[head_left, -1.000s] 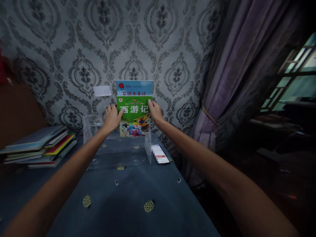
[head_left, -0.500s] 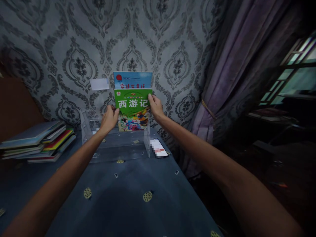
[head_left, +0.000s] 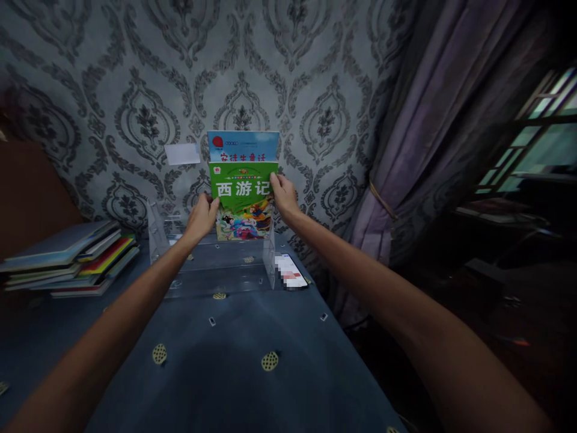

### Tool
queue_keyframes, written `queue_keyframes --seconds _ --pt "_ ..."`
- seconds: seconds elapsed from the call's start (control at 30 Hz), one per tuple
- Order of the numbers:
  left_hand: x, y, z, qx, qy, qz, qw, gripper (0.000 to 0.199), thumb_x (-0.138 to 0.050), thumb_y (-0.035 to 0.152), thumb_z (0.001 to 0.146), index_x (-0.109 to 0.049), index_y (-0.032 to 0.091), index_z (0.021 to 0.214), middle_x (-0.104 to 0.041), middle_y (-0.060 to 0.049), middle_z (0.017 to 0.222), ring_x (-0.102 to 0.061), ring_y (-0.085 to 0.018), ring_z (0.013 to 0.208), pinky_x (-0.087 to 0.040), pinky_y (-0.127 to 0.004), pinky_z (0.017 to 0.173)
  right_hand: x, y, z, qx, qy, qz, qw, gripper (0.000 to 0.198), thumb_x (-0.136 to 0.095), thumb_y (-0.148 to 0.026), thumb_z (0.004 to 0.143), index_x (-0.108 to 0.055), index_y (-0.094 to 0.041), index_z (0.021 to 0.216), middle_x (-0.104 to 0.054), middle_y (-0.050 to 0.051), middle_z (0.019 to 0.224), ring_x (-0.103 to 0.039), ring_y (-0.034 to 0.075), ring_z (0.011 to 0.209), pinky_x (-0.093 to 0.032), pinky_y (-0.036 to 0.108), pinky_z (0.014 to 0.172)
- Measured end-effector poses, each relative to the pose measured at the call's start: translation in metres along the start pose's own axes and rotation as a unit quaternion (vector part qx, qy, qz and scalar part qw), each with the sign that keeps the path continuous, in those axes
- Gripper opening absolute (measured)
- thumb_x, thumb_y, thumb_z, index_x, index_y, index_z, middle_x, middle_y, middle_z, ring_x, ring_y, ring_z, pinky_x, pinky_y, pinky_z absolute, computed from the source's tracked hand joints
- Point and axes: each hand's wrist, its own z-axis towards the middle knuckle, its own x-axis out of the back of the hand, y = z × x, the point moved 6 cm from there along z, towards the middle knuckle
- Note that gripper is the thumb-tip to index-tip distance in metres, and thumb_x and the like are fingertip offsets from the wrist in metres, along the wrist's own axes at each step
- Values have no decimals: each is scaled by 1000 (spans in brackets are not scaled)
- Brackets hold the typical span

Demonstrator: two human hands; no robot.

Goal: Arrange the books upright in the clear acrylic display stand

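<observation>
A green book (head_left: 244,201) with white Chinese characters and colourful figures stands upright, facing me. My left hand (head_left: 204,215) grips its left edge, thumb in front. At the upper right edge, my right hand (head_left: 283,193) is closed on the same book. Behind it rises a blue book (head_left: 246,143) with red characters, its lower part hidden. Both books are at a clear plastic stepped rack (head_left: 269,261); where the green book's bottom edge rests I cannot tell exactly.
A stack of books (head_left: 72,258) lies at the left beside a brown panel (head_left: 33,180). Right of the rack is a phone (head_left: 291,272). A white card (head_left: 182,154) shows at the back. The blue patterned tablecloth (head_left: 216,373) ends at the right, near a purple curtain (head_left: 378,198).
</observation>
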Motion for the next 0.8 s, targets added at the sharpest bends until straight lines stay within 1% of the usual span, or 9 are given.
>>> queue_keyframes --seconds 0.07,0.13,0.23,0.3,0.4,0.57,0.7,0.8 --pt "4 5 -1 0 7 15 1000 31 -38 40 100 -54 17 114 -73 -14 100 -70 -33 101 -52 -44 90 -1 2 1 -5 2 5 1000 60 -49 -75 87 -71 -20 97 -73 7 94 -63 26 96 -51 40 90" --pt "8 11 -3 2 7 50 999 33 -39 39 101 -51 16 122 -73 -16 103 -72 -33 101 -53 -44 90 -2 3 1 -5 -1 11 1000 60 -49 -74 87 -71 -20 97 -73 6 92 -62 25 94 -51 41 90" --pt "12 21 -7 15 -19 122 992 41 -35 36 103 -42 13 135 -75 -21 103 -73 -36 100 -53 -45 88 -2 4 0 -2 0 16 1000 59 -49 -74 85 -70 -19 94 -72 5 90 -62 24 91 -50 38 88" --pt "13 27 -9 17 -39 149 988 44 -32 34 104 -38 11 140 -75 -23 101 -74 -38 100 -53 -46 87 -2 4 -1 -3 3 18 1000 58 -49 -73 85 -69 -19 92 -71 5 89 -61 24 90 -49 37 86" --pt "13 31 -11 5 -58 166 984 45 -29 33 104 -36 11 142 -76 -24 101 -74 -39 101 -54 -46 86 -2 5 -1 -6 5 14 1000 57 -48 -72 85 -68 -19 89 -69 4 86 -60 24 88 -49 37 84" --pt "13 30 -12 -3 -67 184 981 43 -27 35 104 -41 12 138 -76 -24 102 -74 -39 100 -54 -47 86 -1 4 -1 -2 6 8 1000 55 -49 -70 84 -67 -18 87 -68 4 83 -59 22 82 -48 37 82" --pt "14 30 -12 2 -71 202 977 45 -27 36 105 -40 12 140 -75 -25 104 -74 -39 102 -54 -47 87 -1 3 -3 1 5 9 1000 56 -50 -70 84 -69 -18 91 -71 5 87 -61 23 86 -49 36 82" --pt "15 32 -13 2 -74 207 976 45 -27 36 105 -39 12 141 -75 -25 105 -74 -39 103 -53 -48 87 0 2 -5 3 3 13 1000 59 -51 -71 83 -70 -17 96 -74 8 94 -64 24 90 -49 36 84"
